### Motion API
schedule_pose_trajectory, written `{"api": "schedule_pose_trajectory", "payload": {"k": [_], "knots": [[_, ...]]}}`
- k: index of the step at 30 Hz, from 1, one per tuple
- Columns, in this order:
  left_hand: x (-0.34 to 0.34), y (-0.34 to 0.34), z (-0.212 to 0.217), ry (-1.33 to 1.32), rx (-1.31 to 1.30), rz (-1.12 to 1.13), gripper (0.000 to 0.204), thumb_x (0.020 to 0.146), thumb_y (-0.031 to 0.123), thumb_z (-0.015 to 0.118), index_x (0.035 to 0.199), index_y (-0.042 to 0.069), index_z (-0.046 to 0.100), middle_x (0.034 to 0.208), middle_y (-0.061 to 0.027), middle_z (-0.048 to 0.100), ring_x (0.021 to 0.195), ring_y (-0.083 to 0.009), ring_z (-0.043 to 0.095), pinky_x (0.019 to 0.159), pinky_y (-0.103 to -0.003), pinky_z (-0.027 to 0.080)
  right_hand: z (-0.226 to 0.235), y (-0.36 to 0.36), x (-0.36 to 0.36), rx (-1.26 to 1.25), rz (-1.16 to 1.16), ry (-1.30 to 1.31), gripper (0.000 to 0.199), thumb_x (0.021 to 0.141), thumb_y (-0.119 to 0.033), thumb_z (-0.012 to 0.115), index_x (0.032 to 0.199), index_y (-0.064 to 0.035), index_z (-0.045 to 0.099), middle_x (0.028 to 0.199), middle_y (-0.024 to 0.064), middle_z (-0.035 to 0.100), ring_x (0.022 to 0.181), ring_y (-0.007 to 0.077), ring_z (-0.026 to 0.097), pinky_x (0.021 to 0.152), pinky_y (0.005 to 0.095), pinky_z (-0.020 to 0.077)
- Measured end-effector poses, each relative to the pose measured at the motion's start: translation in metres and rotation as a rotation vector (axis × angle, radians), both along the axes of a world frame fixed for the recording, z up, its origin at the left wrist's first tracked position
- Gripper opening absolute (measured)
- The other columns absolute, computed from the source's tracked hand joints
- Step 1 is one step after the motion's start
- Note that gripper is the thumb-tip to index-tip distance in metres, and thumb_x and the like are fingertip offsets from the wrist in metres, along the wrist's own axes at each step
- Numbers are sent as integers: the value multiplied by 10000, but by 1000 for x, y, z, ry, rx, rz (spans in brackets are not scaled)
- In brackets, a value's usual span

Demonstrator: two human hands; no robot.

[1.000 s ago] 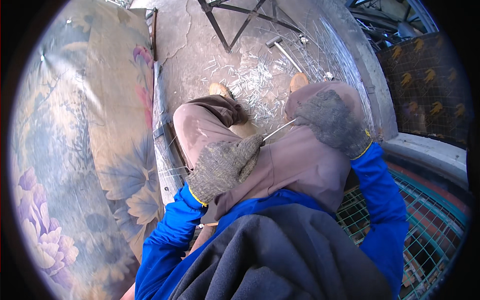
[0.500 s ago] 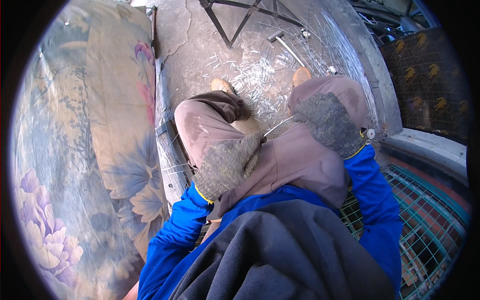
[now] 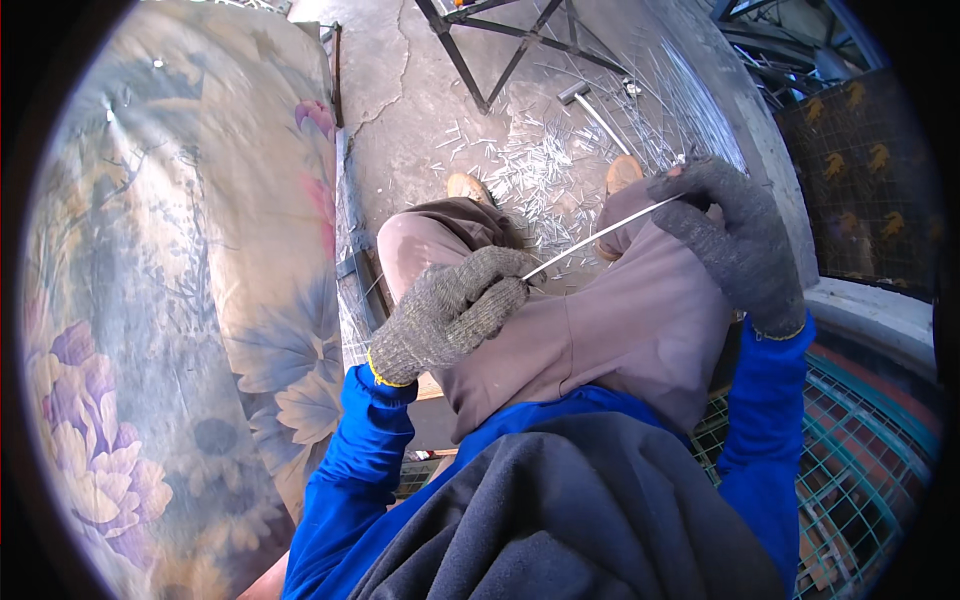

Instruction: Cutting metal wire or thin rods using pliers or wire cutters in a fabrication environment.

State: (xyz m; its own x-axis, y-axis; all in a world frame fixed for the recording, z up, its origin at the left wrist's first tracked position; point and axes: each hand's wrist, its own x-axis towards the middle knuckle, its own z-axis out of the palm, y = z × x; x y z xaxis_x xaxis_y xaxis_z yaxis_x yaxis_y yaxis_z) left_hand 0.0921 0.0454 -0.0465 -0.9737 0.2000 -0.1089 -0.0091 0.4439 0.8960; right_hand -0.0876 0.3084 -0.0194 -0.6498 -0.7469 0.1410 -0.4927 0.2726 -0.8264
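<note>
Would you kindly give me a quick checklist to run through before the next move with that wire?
1. Left hand gripping the wire: ok.
2. Right hand gripping its other end: ok.
3. Both gloves on: ok.
4. Wire straight between the hands: ok, only a slight bow.
5. Floor free of offcuts near the feet: not ok.
6. Wire ends free of burrs: cannot tell.

I am seeing little open room around my left hand (image 3: 452, 315) and right hand (image 3: 735, 240). My knees are sitting directly under both hands, blocking downward movement. A flowered cushion (image 3: 180, 300) is crowding the space left of my left hand. Beyond both hands, wire offcuts (image 3: 530, 170) are littering the concrete floor (image 3: 400, 110), and a metal frame (image 3: 500, 50) is standing farther out.
</note>
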Motion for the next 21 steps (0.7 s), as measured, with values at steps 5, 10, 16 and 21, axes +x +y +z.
{"api": "schedule_pose_trajectory", "payload": {"k": [5, 10, 16, 21], "knots": [[2, 8, 8, -198, 329, 213, 285, 1008, 153, 511, 1252, 11, 553, 795, -13, 601, 625, -69, 514, 546, -220, 402, 3, -17, -6, -397, -175, -453, 244, 922, -114, 650, 1142, -10, 628, 1029, 95, 673, 949, 151, 642, 859, 313, 525], [11, 13, 7, -283, 317, 293, 306, 1011, 177, 513, 1269, 16, 543, 871, -39, 591, 751, -100, 557, 668, -233, 425, -8, -36, -5, -491, -193, -569, 249, 944, -135, 619, 1156, -3, 622, 980, 80, 676, 886, 141, 640, 815, 287, 528], [10, 18, -8, -238, 297, 264, 298, 1018, 202, 503, 1246, 18, 557, 725, -3, 582, 616, -81, 531, 551, -207, 391, -11, -47, 1, -410, -345, -342, 262, 938, -200, 641, 1126, -18, 641, 994, 81, 668, 880, 149, 632, 800, 294, 529], [9, 18, -7, -141, 287, 297, 329, 1010, 190, 525, 1287, 13, 550, 891, -27, 652, 649, -88, 545, 585, -224, 446, 1, -40, -1, -273, -201, 610, 295, 879, -201, 690, 1132, -57, 644, 1013, 82, 645, 1116, 215, 587, 942, 364, 491]]}}
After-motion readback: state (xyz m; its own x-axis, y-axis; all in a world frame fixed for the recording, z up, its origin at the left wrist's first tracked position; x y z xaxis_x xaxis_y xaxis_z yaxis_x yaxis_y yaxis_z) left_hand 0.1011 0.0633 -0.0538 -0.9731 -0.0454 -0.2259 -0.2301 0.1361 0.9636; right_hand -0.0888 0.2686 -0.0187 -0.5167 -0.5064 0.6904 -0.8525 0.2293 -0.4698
